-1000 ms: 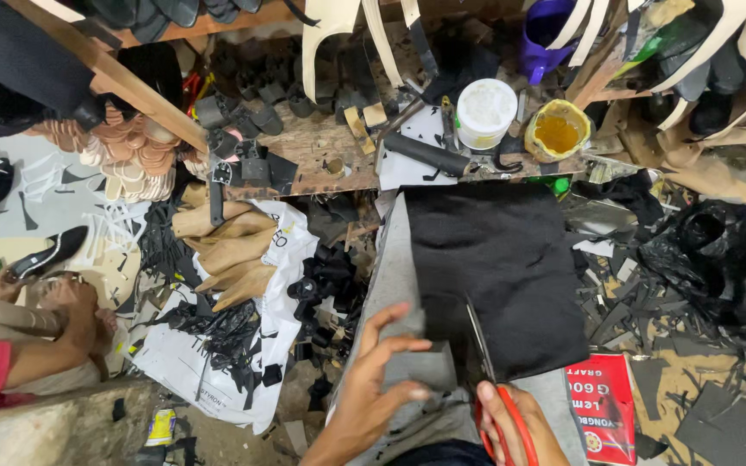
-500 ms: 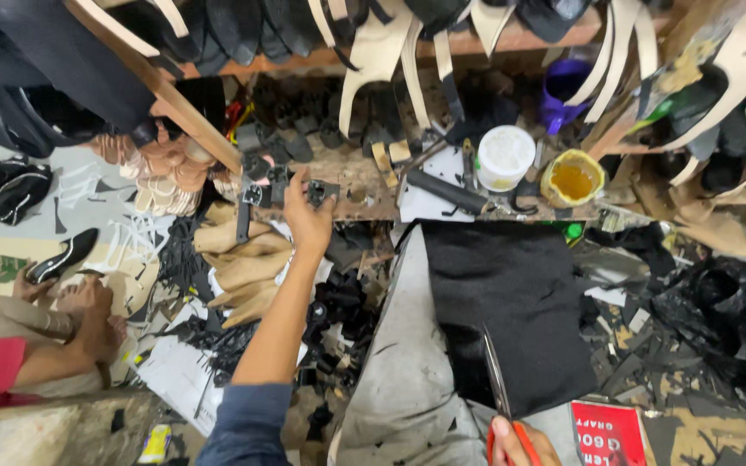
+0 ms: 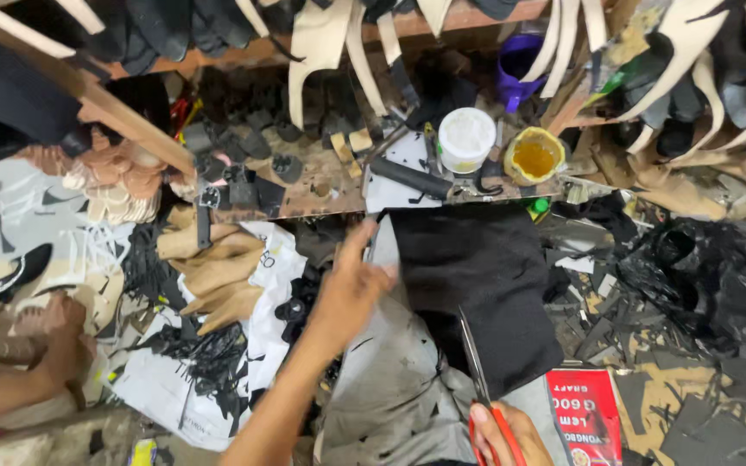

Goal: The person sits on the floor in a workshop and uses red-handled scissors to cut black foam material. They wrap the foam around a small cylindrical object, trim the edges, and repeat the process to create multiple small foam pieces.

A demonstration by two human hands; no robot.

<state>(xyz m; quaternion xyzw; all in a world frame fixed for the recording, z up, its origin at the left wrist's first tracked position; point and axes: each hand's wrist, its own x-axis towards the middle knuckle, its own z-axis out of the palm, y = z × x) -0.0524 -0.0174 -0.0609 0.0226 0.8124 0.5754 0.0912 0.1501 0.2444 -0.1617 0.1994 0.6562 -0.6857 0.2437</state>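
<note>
A black sheet of material (image 3: 489,285) lies on a grey board (image 3: 390,397) in front of me. My left hand (image 3: 351,289) hovers at the sheet's left edge, fingers loosely spread and pointing away, holding nothing. At the bottom edge of the view, my right hand (image 3: 504,434) grips red-handled scissors (image 3: 475,371). Their blades rest on the near part of the black sheet.
A low bench behind the sheet carries a white tub (image 3: 466,138), a yellow glue pot (image 3: 534,158) and a black tool handle (image 3: 412,179). Tan shoe soles (image 3: 209,276) and black scraps (image 3: 718,276) lie around. Another person's arm (image 3: 19,384) is at left. A red packet (image 3: 584,418) sits at right.
My left hand left the sheet, reached out to the bench at the back left, and has now drawn back to the sheet's left edge. The right hand kept hold of the scissors.
</note>
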